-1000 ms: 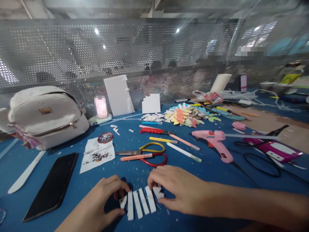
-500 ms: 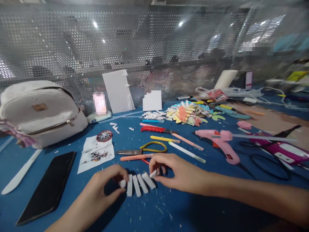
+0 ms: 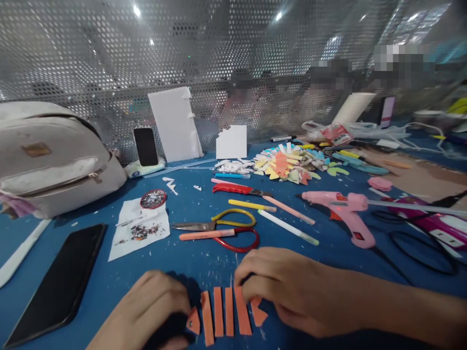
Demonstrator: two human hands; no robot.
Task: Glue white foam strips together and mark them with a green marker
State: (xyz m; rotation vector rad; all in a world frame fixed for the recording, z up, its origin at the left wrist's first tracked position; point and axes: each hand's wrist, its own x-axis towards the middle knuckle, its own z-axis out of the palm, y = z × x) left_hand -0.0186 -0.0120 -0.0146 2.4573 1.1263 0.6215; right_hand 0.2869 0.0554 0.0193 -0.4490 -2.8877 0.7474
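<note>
A row of thin orange strips [image 3: 218, 311] lies side by side on the blue tabletop with narrow gaps. At its left end is an orange triangular piece [image 3: 193, 321] with a small dark eye-like spot; at its right end sits an orange notched, tail-like piece [image 3: 259, 312]. My left hand [image 3: 149, 308] touches the triangular piece with its fingertips, the thumb lying apart below. My right hand [image 3: 292, 287] has its bent fingers over the rightmost strip [image 3: 242, 313], partly covering it and the tail-like piece; its thumb is hidden.
Scissors [image 3: 197, 226], an orange marker [image 3: 206, 235], a red utility knife [image 3: 233, 188] and a pink glue gun [image 3: 345, 209] lie beyond my hands. A black phone [image 3: 58, 284] is at left, near a white backpack [image 3: 58, 165]. Colored scraps [image 3: 288, 163] are piled farther back.
The row of pieces showed white before; now its orange face is up and it sits lower in view. My left hand's thumb has moved away from the end piece. The view has shifted slightly.
</note>
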